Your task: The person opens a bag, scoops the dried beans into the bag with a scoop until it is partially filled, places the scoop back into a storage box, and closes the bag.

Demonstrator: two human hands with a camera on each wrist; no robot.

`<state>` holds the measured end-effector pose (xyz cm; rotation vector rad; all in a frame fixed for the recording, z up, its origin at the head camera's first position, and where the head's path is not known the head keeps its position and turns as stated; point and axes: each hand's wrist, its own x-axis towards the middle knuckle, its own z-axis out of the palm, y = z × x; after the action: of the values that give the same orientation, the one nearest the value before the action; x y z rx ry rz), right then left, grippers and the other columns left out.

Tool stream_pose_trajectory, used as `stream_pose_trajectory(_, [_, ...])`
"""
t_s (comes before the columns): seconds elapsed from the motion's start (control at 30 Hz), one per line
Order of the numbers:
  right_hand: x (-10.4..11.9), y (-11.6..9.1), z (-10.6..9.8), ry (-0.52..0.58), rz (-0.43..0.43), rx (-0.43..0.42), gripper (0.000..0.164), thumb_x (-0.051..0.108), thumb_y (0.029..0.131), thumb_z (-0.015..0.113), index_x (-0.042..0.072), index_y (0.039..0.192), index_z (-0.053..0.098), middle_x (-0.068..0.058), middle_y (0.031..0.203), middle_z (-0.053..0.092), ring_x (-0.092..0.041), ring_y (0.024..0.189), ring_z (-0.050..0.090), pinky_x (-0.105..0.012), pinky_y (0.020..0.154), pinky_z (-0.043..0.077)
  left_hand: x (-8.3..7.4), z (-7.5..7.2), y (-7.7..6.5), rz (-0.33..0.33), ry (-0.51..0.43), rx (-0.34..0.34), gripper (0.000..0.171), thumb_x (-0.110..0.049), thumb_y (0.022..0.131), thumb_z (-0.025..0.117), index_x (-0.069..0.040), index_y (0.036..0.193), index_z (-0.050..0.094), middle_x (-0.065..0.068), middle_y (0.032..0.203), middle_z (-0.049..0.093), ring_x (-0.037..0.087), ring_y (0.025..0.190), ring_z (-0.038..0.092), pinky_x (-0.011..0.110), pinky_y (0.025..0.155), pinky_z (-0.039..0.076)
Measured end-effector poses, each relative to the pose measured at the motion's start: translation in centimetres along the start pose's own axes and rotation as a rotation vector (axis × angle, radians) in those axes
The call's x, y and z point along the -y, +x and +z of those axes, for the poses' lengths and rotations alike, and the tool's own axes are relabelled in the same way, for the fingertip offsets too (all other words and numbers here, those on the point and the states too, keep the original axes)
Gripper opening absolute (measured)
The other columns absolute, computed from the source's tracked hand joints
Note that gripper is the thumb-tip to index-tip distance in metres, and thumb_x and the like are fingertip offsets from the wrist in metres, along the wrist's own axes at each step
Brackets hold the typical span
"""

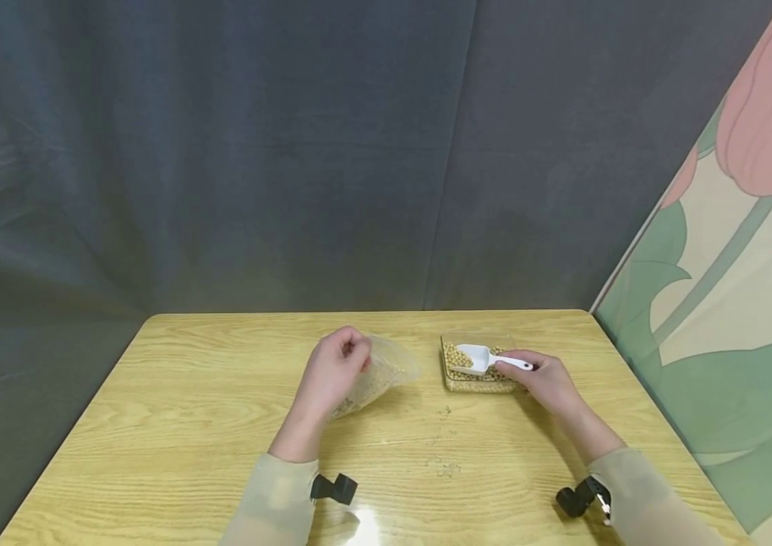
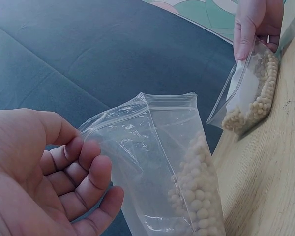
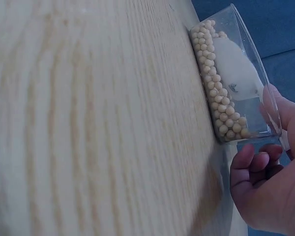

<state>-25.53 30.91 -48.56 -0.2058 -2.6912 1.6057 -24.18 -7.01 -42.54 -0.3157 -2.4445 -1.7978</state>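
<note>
With thumb and index finger my left hand [image 1: 333, 370] pinches the top edge of a clear zip bag [image 2: 152, 147]. Soybeans [image 2: 194, 191] fill the bag's lower part, and its mouth stands partly spread. My right hand [image 1: 541, 378] holds the handle of a white scoop [image 1: 473, 359]. The scoop's head sits inside a clear rectangular container [image 3: 250, 59], among more soybeans [image 3: 211, 73]. Whether the scoop carries beans is hard to tell. In the right wrist view the fingers curl beside the container's end wall.
A wood-grain table [image 1: 222, 379] bears everything. Behind it hangs a dark grey-blue curtain [image 1: 290, 152]. A panel with painted flowers [image 1: 734, 303] borders the right side. Small dark marks [image 1: 442, 462] lie on the tabletop in front of the container.
</note>
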Motion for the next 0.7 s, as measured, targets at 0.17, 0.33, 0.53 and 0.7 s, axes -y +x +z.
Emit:
stream_pose_trajectory(0.17, [-0.1,-0.4,-0.2,0.064,0.028,0.007,0.056,0.041,0.099,0.085,0.004,0.139,0.075,0.004,0.117,0.073,-0.011,0.087,0.059,-0.028,0.071,0.051,-0.1,0.0,0.1,0.003,0.010,0.004,0.025,-0.017,0.111,0.058,-0.011,0.088,0.063,0.006,0.078,0.063,0.016,0.059,0.041,0.036,0.066,0.042])
stream_pose_trajectory(0.33, [-0.4,-0.4,-0.4,0.117,0.044,0.007,0.055,0.038,0.100,0.085,0.002,0.140,0.074,0.012,0.101,0.068,-0.008,0.080,0.058,-0.026,0.068,0.049,-0.1,0.0,0.1,0.000,0.011,0.005,0.025,-0.018,0.112,0.059,-0.011,0.088,0.063,0.006,0.078,0.064,0.016,0.059,0.041,0.035,0.066,0.043])
stream_pose_trajectory(0.53, [-0.3,-0.8,-0.8,0.139,0.054,0.014,0.053,0.039,0.101,0.083,0.005,0.141,0.074,0.008,0.125,0.070,-0.010,0.091,0.063,-0.028,0.076,0.053,-0.1,0.0,0.2,0.000,0.009,0.000,0.025,-0.017,0.111,0.058,-0.011,0.088,0.063,0.005,0.079,0.065,0.017,0.060,0.042,0.036,0.066,0.043])
stream_pose_trajectory(0.7, [-0.3,-1.2,-1.2,0.176,0.039,0.014,0.050,0.039,0.101,0.083,0.007,0.139,0.075,0.009,0.127,0.069,-0.011,0.092,0.062,-0.028,0.074,0.052,0.0,0.2,0.4,0.011,0.022,0.001,0.024,-0.017,0.110,0.058,-0.012,0.087,0.063,0.004,0.078,0.064,0.017,0.060,0.043,0.034,0.064,0.043])
